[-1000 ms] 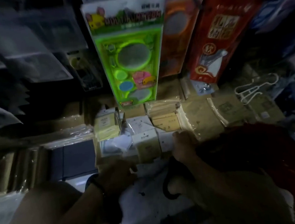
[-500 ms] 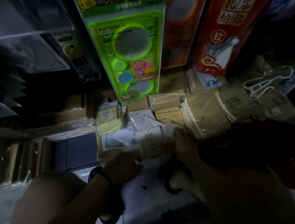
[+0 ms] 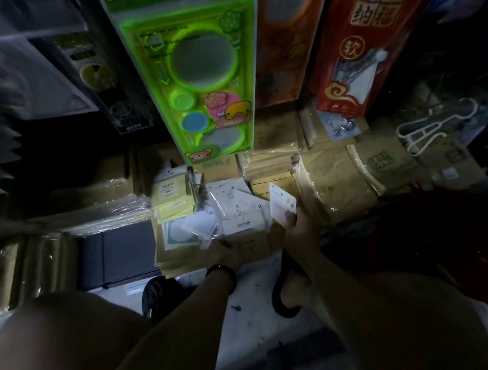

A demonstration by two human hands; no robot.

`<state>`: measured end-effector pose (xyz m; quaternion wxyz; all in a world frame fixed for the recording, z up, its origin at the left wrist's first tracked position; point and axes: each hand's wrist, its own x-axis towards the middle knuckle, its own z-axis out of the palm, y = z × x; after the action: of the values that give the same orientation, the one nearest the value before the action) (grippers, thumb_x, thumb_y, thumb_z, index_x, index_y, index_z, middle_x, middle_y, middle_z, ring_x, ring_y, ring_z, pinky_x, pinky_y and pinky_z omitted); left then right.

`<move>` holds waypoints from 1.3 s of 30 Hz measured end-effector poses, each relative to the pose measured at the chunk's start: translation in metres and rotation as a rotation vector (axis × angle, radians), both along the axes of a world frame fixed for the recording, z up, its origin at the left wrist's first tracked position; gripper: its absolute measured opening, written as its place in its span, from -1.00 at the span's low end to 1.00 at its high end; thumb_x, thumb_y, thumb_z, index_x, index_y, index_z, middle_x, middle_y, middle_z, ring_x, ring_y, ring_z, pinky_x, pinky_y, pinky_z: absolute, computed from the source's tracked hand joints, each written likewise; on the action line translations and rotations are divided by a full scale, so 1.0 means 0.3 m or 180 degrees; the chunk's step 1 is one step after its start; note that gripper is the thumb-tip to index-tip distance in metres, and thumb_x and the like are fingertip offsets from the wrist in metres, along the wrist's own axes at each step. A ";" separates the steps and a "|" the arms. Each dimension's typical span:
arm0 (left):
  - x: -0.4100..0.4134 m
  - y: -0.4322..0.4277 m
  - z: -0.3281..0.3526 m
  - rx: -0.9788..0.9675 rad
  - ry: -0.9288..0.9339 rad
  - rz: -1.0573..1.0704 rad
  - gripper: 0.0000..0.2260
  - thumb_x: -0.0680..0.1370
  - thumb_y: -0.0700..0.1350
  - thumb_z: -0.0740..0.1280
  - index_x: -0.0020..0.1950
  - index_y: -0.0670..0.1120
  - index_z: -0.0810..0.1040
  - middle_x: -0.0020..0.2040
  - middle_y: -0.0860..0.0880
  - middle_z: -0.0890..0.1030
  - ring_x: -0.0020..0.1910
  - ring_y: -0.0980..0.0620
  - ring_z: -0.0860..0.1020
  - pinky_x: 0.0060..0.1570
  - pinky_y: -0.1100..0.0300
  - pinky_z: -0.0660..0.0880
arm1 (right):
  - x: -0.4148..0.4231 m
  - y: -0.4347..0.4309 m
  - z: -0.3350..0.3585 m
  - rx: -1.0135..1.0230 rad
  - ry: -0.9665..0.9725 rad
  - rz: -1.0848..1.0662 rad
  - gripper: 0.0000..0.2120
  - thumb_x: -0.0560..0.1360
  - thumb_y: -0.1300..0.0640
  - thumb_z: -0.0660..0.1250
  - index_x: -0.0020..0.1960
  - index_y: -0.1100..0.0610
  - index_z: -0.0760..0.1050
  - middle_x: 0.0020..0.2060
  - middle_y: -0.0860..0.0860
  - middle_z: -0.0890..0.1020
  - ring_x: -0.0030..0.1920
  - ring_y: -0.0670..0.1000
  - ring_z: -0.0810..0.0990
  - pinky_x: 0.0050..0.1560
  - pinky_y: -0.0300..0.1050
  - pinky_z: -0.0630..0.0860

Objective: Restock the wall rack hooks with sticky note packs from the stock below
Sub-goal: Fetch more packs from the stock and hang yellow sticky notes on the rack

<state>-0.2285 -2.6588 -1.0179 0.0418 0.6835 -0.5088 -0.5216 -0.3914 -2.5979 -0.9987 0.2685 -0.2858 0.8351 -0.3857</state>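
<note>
Barely begun, by the look of it: no pack is going onto a hook, and the rack hooks themselves are out of frame. At lower left, film-wrapped bundles [image 3: 22,263] and a dark box [image 3: 125,254] sit on the floor [image 3: 248,311]. At centre, yellow sticky note packs [image 3: 172,194] stand beside a loose pile of white packs [image 3: 233,212], under a hanging green toy card [image 3: 198,79]. The left hand [image 3: 228,251] lies at the pile's near edge; the dimness hides whether it grips anything. The right hand [image 3: 296,224] pinches one pack [image 3: 281,205], held tilted just above the pile. Further right, brown wrapped stock [image 3: 334,183], a red package [image 3: 371,41] and a white hanger [image 3: 435,129] crowd the dark, cramped corner.
</note>
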 end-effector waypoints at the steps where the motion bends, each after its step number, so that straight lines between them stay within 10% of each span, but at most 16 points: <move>1: 0.011 0.007 0.003 0.0096 0.0043 -0.0144 -0.78 0.65 -0.18 0.41 -0.01 0.04 0.39 0.08 -0.08 0.46 0.08 -0.01 0.42 0.12 0.12 0.44 | 0.000 -0.007 0.009 -0.0003 0.0038 -0.0004 -0.44 0.68 -0.15 0.12 0.40 0.27 0.51 0.30 0.16 0.61 0.34 0.12 0.56 0.44 0.11 0.47; 5: 0.060 0.038 -0.006 -0.0013 -0.0037 -0.0168 -0.82 0.66 -0.16 0.39 -0.06 -0.06 0.41 -0.04 -0.14 0.54 -0.01 -0.10 0.51 -0.08 0.10 0.44 | -0.010 -0.045 0.052 0.0149 -0.0311 -0.0265 -0.56 0.76 -0.02 0.17 0.54 0.19 0.42 0.48 0.20 0.51 0.50 0.23 0.46 0.53 0.25 0.39; 11: 0.154 0.068 0.233 -0.0165 0.0997 0.0043 -0.87 0.68 -0.05 0.27 0.09 -0.10 0.52 0.02 -0.17 0.59 0.08 -0.16 0.57 0.25 -0.08 0.48 | -0.015 -0.013 0.190 -0.0417 -0.0398 -0.0248 -0.74 0.72 0.10 0.27 0.22 0.25 0.62 0.05 0.10 0.71 0.11 0.20 0.67 0.01 -0.06 0.47; 16: 0.222 0.102 0.534 -0.0184 0.2194 0.0699 -0.68 0.57 0.02 0.52 0.19 -0.11 0.55 0.01 0.02 0.76 -0.01 -0.02 0.75 -0.14 -0.06 0.72 | 0.011 0.067 0.427 -0.0784 -0.0654 0.0209 -0.62 0.58 -0.14 0.24 0.04 0.16 0.63 -0.11 0.12 0.72 -0.10 0.09 0.67 -0.09 0.03 0.52; 20: 0.273 0.178 0.760 -0.0372 0.2416 0.0442 -0.79 0.74 -0.09 0.28 0.35 -0.09 0.53 0.20 -0.10 0.74 0.16 -0.13 0.73 0.04 -0.18 0.70 | 0.057 0.185 0.628 -0.1055 -0.0848 0.0461 -0.78 0.71 -0.01 0.29 0.08 0.05 0.68 -0.05 0.06 0.76 -0.02 0.15 0.71 -0.05 -0.02 0.51; 29: 0.367 0.266 1.158 -0.0962 0.2562 0.0008 -0.64 0.58 -0.20 0.51 0.35 -0.09 0.55 0.20 -0.18 0.73 0.16 -0.24 0.72 0.09 -0.29 0.67 | 0.226 0.267 1.090 -0.1668 -0.0471 0.1015 -0.73 0.65 0.03 0.41 -0.15 0.16 0.57 -0.34 0.09 0.57 -0.27 -0.07 0.52 -0.24 -0.01 0.40; 31: 0.360 0.267 1.265 -0.1352 0.2481 -0.0020 -0.62 0.52 -0.26 0.57 0.29 -0.14 0.57 0.15 -0.20 0.74 0.11 -0.27 0.73 0.06 -0.32 0.67 | 0.253 0.257 1.213 -0.1852 -0.0448 0.1142 -0.91 0.65 0.17 0.43 0.00 0.06 0.70 -0.17 -0.06 0.75 -0.12 -0.05 0.72 -0.10 0.03 0.61; 39: 0.348 0.278 1.703 -0.2420 0.2571 0.0085 -0.65 0.45 -0.34 0.60 0.17 -0.14 0.63 -0.01 -0.08 0.79 -0.06 -0.11 0.78 -0.21 0.04 0.71 | 0.276 0.249 1.611 -0.2317 0.0042 0.1218 -0.42 0.60 0.13 0.50 0.56 -0.15 0.46 -0.11 0.03 0.72 -0.12 0.11 0.74 -0.07 0.21 0.70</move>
<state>-0.1240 -2.5755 -0.5071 0.4841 0.3724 -0.5960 -0.5213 -0.3086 -2.5232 -0.5155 0.2114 -0.5147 0.5777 -0.5972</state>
